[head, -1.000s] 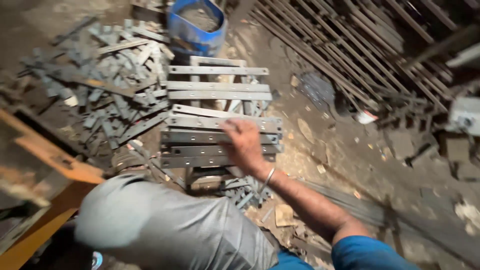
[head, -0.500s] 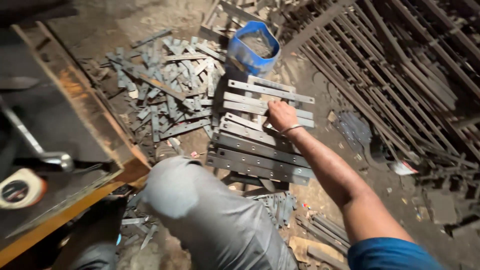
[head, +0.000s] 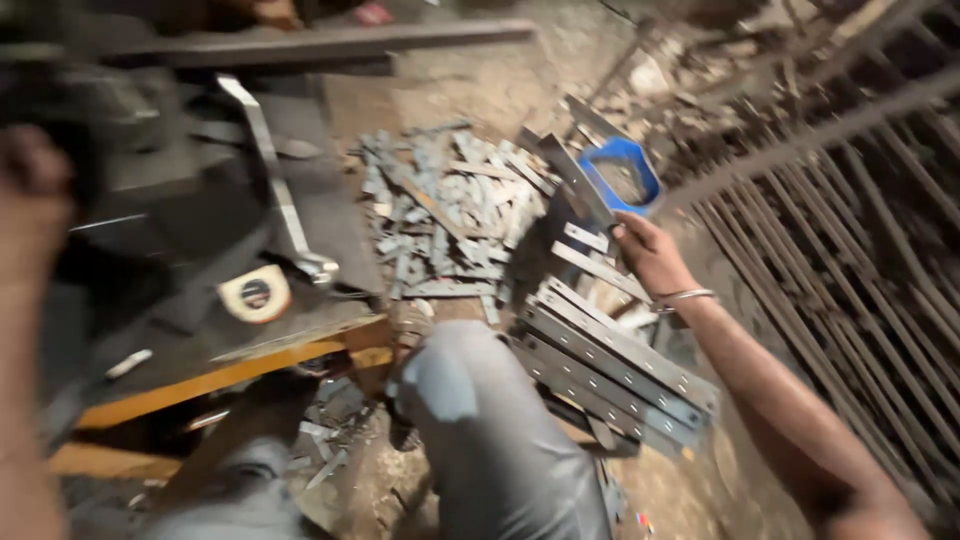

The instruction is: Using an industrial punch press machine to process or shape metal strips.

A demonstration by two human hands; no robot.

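- Head view: the right hand (head: pixel 648 255) reaches out over the floor, and its fingers (head: pixel 622 232) are closed around a flat metal strip (head: pixel 578 182). The strip is tilted, with its far end raised toward the blue tub (head: pixel 622 172).
- Just below this hand lies a stack of long metal strips (head: pixel 612 360), side by side in a neat bundle on the floor, beside the person's bent knee (head: pixel 480 400) in grey trousers. A thin bangle (head: pixel 684 296) is on the right wrist.
- Beyond the stack there is a loose heap of short metal pieces (head: pixel 450 215), not arranged.
- The left hand (head: pixel 32 200) is at the left edge of the view, very blurred. I cannot tell whether its fingers are apart or together, or whether it holds something.
- On the dark counter (head: pixel 200 320) with an orange edge lie a tape measure (head: pixel 255 293) and a long metal lever (head: pixel 275 190).
- At the right, a grating of metal bars (head: pixel 850 250) lies on the ground.
- As a judgement: several strips are already gathered in the stack, one is in hand, and the heap looks untouched.
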